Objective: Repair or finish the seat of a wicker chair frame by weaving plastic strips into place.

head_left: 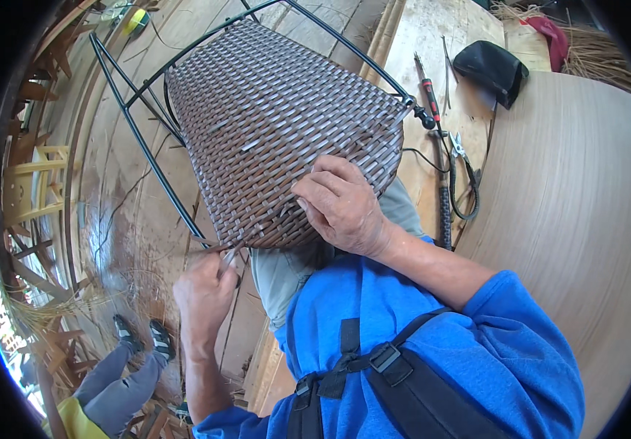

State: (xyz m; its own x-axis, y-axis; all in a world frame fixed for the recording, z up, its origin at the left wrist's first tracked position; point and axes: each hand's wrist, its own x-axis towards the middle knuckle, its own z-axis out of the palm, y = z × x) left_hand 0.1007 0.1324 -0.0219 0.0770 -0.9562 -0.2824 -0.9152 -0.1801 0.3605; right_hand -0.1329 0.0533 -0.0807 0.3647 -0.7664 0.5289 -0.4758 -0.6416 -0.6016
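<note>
Across my knees lies a woven seat (279, 124) of flat, shiny brown strands, joined to a thin dark metal frame (156, 170). At the seat's near left corner my left hand (204, 293) is a fist around the end of a brown weaving strand (216, 247). A pale, narrow piece (229, 259) shows beside its thumb; I cannot tell what it is. My right hand (343, 205) rests on the near right part of the weave with bent fingers pressed together. Whatever is in its fingertips is hidden.
On the board at right lie a red-and-black screwdriver (430, 99), a hammer (444, 197), pliers (458, 146) and a black pouch (492, 67). A large curved wooden panel (571, 219) fills the right side. Another person's legs (121, 384) show at lower left, near wooden chair parts (37, 179).
</note>
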